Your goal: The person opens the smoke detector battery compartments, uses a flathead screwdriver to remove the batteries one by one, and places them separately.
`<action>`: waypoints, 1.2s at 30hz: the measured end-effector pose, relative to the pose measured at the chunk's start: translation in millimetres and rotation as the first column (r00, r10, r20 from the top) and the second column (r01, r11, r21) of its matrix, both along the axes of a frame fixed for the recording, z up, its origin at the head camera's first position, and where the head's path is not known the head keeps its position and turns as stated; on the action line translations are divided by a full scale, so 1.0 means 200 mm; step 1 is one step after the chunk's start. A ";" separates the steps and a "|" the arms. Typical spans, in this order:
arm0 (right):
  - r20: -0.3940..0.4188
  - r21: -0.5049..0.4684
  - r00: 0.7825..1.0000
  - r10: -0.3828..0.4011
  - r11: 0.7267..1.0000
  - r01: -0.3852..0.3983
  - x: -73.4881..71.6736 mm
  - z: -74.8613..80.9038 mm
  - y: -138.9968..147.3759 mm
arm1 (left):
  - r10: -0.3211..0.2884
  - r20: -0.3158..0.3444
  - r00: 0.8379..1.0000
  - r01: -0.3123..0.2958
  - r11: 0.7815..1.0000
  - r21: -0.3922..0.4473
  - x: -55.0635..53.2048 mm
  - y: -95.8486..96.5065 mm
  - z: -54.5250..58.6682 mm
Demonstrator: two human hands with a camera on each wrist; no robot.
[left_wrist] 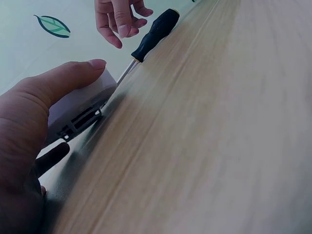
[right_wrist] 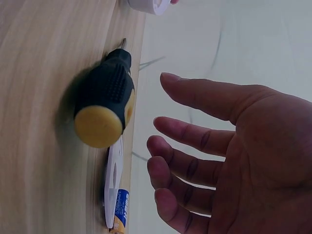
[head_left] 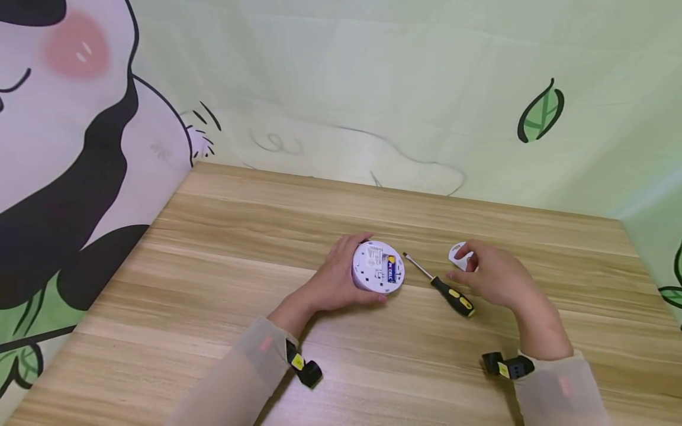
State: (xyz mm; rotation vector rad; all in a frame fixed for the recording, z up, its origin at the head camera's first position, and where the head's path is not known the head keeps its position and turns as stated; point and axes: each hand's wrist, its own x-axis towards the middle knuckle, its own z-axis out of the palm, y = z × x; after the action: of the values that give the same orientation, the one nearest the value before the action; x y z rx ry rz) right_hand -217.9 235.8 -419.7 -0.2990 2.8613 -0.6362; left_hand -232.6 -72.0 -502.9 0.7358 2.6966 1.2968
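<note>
Presently, a round white plastic device [head_left: 369, 273] is gripped at the desk [head_left: 224, 248] by the left hand [head_left: 337, 277], one blue battery [head_left: 391, 270] seated. Farther, near the loosely spread right hand [head_left: 498, 275], a flat white cover [head_left: 455, 255] and loose blue-orange battery [right_wrist: 121, 210] are judged still unfitted.

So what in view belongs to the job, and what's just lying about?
Likely the job:
white round device, gripped by the left hand
seated battery, in its open bay
white piece near the right hand, maybe its cover
loose battery by that piece
screwdriver, untouched but probably a job tool

Just surroundings:
table
printed backdrop
wrist cameras, worn
</note>
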 end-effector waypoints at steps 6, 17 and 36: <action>0.020 0.001 1.000 -0.002 1.000 0.002 0.00 0.00 -0.01 | -0.010 0.019 1.000 0.010 1.000 -0.008 0.00 -0.01 0.00; 0.031 0.000 1.000 0.000 1.000 0.000 0.00 0.00 -0.01 | -0.033 -0.004 0.999 0.032 0.998 -0.054 0.00 -0.01 0.00; 0.034 0.011 0.999 0.010 1.000 -0.010 0.00 0.00 -0.01 | 0.003 0.013 1.000 -0.003 1.000 0.024 0.00 0.00 0.01</action>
State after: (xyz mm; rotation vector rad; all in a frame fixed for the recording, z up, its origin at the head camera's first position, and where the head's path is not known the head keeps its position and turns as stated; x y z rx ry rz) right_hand -217.3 233.9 -420.4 -0.2978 2.8286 -0.6179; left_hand -232.4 -72.8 -501.5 0.7228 2.6776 1.3315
